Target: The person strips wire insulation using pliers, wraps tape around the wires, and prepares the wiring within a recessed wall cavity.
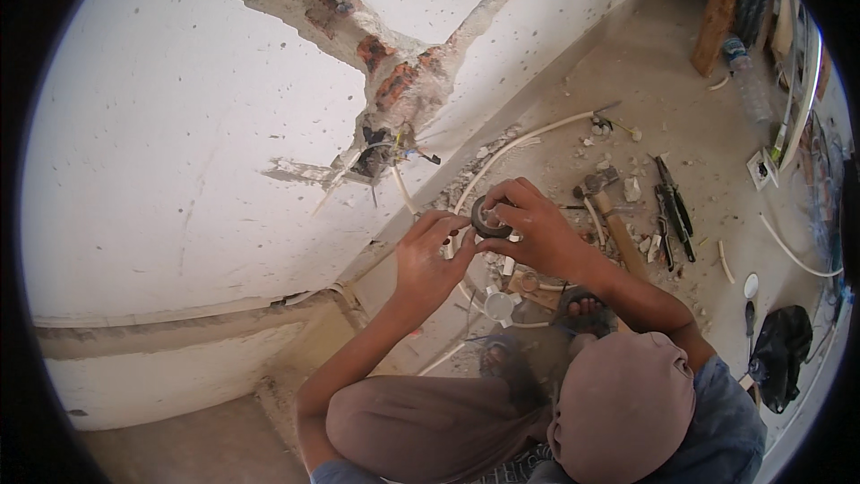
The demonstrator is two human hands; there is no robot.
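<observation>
My right hand (530, 229) holds a black roll of tape (479, 220) with fingers curled over it. My left hand (430, 255) has its fingertips pinched at the roll's left edge. Just above, a rough wall cavity (376, 152) has short wires sticking out, with chiseled channels (376, 54) running up from it. A white cable (488, 161) curves over the floor behind my hands. Right of them lie a wooden-handled hammer (618, 231) and dark pliers (676, 215). Below the hands is a round white plastic fitting (499, 306).
Rubble (632, 188) litters the floor by the white wall (179, 143). On the right are wooden boards (717, 9), a plastic bottle (746, 85), a white socket plate (761, 170), a screwdriver (750, 327) and a black bag (782, 354). My bent knees fill the bottom.
</observation>
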